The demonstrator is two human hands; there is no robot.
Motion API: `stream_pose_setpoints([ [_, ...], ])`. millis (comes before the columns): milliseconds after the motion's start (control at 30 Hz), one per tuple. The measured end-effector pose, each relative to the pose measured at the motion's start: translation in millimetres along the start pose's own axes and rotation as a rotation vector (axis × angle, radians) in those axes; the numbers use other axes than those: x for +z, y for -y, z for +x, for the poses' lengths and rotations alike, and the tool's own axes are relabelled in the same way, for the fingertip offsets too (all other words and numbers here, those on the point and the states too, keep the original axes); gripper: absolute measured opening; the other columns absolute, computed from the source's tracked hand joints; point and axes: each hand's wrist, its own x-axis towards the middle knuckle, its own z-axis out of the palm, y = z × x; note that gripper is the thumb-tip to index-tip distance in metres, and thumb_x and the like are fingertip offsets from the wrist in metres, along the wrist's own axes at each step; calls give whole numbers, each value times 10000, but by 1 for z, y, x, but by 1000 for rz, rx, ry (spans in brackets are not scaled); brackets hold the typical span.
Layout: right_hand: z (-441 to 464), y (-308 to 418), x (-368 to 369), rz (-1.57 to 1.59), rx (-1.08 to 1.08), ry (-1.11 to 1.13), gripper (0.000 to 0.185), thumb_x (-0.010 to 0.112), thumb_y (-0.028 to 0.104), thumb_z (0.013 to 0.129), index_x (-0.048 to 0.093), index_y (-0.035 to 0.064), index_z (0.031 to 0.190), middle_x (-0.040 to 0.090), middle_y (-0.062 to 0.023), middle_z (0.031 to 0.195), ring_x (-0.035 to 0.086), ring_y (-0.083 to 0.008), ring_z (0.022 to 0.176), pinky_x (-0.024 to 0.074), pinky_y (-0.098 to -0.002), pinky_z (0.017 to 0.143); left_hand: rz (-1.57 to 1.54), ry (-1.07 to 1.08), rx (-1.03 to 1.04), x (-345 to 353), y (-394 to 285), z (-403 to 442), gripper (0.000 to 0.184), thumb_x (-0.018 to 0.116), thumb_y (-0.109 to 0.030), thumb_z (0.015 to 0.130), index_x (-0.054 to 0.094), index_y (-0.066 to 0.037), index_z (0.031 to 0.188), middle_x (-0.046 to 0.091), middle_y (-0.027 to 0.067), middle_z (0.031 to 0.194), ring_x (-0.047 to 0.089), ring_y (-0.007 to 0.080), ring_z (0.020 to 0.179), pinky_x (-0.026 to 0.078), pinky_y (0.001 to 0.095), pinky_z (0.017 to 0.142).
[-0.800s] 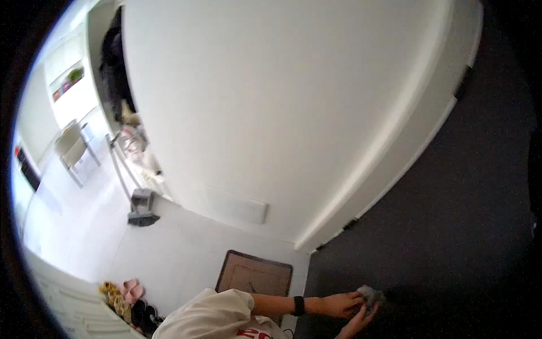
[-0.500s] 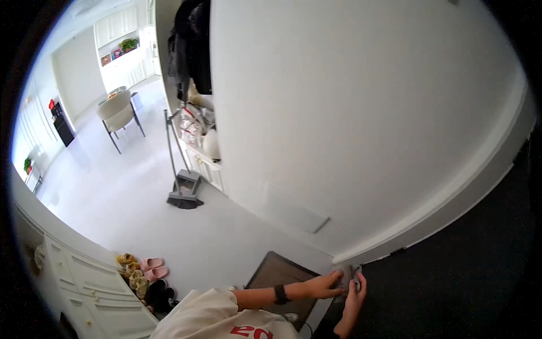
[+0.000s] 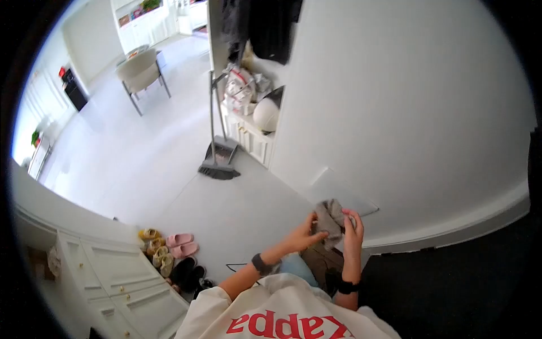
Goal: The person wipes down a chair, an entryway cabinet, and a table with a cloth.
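A crumpled grey-brown cloth (image 3: pixel 329 221) is held between my two hands in front of my body. My left hand (image 3: pixel 305 234) grips its left side, with a dark band on the wrist. On the right side of the cloth, my right hand (image 3: pixel 353 225) pinches the edge with thumb and fingers; a black band circles that wrist. Beneath the hands, a brown floor mat (image 3: pixel 322 259) is partly covered by my arms and body.
A broom and dustpan (image 3: pixel 220 161) stand by a white cabinet (image 3: pixel 254 140) with bags and a helmet (image 3: pixel 267 114). Pink slippers (image 3: pixel 182 246) and other shoes line the shoe cabinet (image 3: pixel 118 265). A chair (image 3: pixel 140 72) is further back. A dark door (image 3: pixel 440 288) is at right.
The view has swung left and down, away from the dark door. Both hands have come in from the door side, still holding the cloth, now in front of the body.
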Motion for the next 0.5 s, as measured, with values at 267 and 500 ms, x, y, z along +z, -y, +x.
stream_pose_setpoints([
  [267, 55, 49, 220, 227, 230, 548, 227, 395, 208, 954, 558, 56, 999, 508, 18, 713, 439, -56, 569, 376, -211, 497, -272, -630, 73, -187, 43, -67, 400, 511, -215, 913, 369, -7, 1224, 532, 111, 1076, 501, 174, 998, 401, 291, 865],
  [500, 132, 47, 425, 199, 133, 943, 243, 388, 223, 958, 559, 55, 1000, 538, -1, 781, 495, -60, 655, 397, -202, 553, -158, -1018, -31, -363, 26, -102, 344, 514, -248, 905, 447, -30, 1163, 580, 120, 1056, 529, 158, 956, 416, 280, 828],
])
